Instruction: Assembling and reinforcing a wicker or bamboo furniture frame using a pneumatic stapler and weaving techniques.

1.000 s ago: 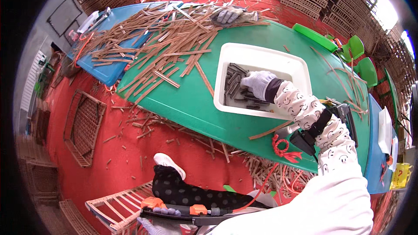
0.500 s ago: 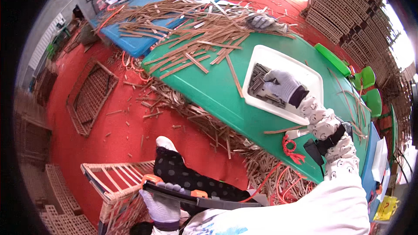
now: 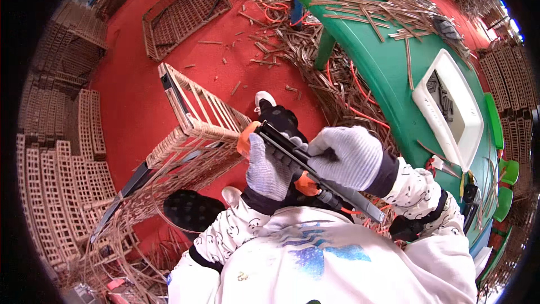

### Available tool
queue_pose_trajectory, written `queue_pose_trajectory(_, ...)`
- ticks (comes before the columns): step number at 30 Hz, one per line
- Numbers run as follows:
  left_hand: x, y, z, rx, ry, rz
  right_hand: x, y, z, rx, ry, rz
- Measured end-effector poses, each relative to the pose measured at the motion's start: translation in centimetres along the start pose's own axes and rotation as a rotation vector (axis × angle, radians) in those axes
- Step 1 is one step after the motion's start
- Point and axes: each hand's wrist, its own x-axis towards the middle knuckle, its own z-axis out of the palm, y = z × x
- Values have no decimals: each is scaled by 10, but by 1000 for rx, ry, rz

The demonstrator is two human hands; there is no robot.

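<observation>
My left hand [image 3: 267,173], in a pale knitted glove, is wrapped round a black and orange staple gun [image 3: 275,135] over my lap. Its long dark rail slants down to the right. Against the middle of the rail, my gloved right hand [image 3: 350,157] has its fingers pinched together; whatever they hold is hidden. Dark grey strips [image 3: 440,94] lie in a white plastic tray [image 3: 426,103] on the green table [image 3: 376,73]. Left of the gun stands a woven wicker frame [image 3: 194,126], its near corner close to the gun's orange end.
Loose brown strips [image 3: 371,0] cover the table's far end, and more scraps [image 3: 304,45] heap beneath its edge. An orange hose [image 3: 360,87] winds through them. Another woven frame [image 3: 185,17] lies on the red floor. Stacked woven panels [image 3: 70,174] stand at the left. A brush [image 3: 441,163] lies near the tray.
My right hand has left the tray and come to the staple gun. The gun is now higher in the picture and held in front of me. My view has turned down and left.
</observation>
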Motion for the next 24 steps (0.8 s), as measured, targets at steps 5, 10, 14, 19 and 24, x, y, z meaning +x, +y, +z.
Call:
queue_pose_trajectory(5,-6,4,-13,17,-111,40,15,-4,28,-169,-97,92)
queue_pose_trajectory(10,-11,7,-15,-3,-105,13,20,4,38,-174,-145,121)
queue_pose_trajectory(14,-9,9,-22,-26,-195,30,27,7,37,-50,-183,168)
queue_pose_trajectory(19,-15,9,-17,-44,-203,49,27,10,41,53,-214,153)
queue_pose_trajectory(24,-14,8,-18,-20,-201,74,16,2,46,-138,-117,-7)
